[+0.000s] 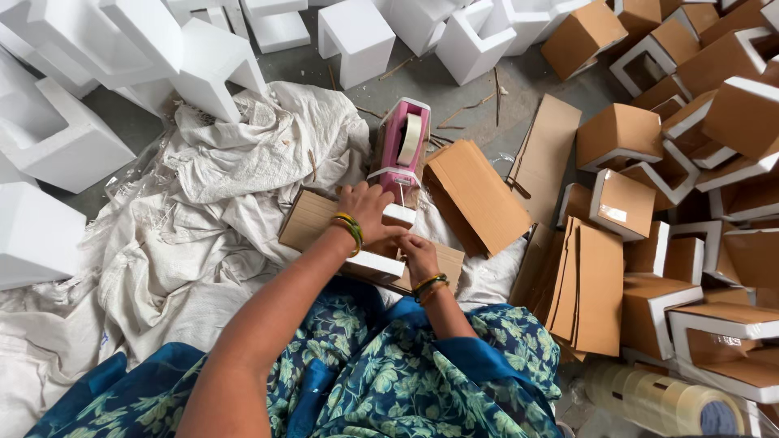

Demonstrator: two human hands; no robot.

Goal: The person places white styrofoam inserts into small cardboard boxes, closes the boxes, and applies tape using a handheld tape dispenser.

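Observation:
My left hand (367, 209) presses down on a white foam corner piece wrapped in brown cardboard (324, 227) that lies in front of my knees. My right hand (419, 255) pinches the near edge of the same piece, fingers closed on it. Just beyond the hands stands a pink tape dispenser (402, 146) with a roll of clear tape in it, its cutting end close to my left hand's fingers. Both wrists wear green and yellow bangles.
White woven sacks (203, 211) cover the floor at left. Bare white foam corner pieces (357, 36) pile up at the back and left. Cardboard-wrapped foam pieces (621, 134) heap at right, flat cardboard sheets (596, 284) beside them. Clear tape rolls (661, 397) lie at bottom right.

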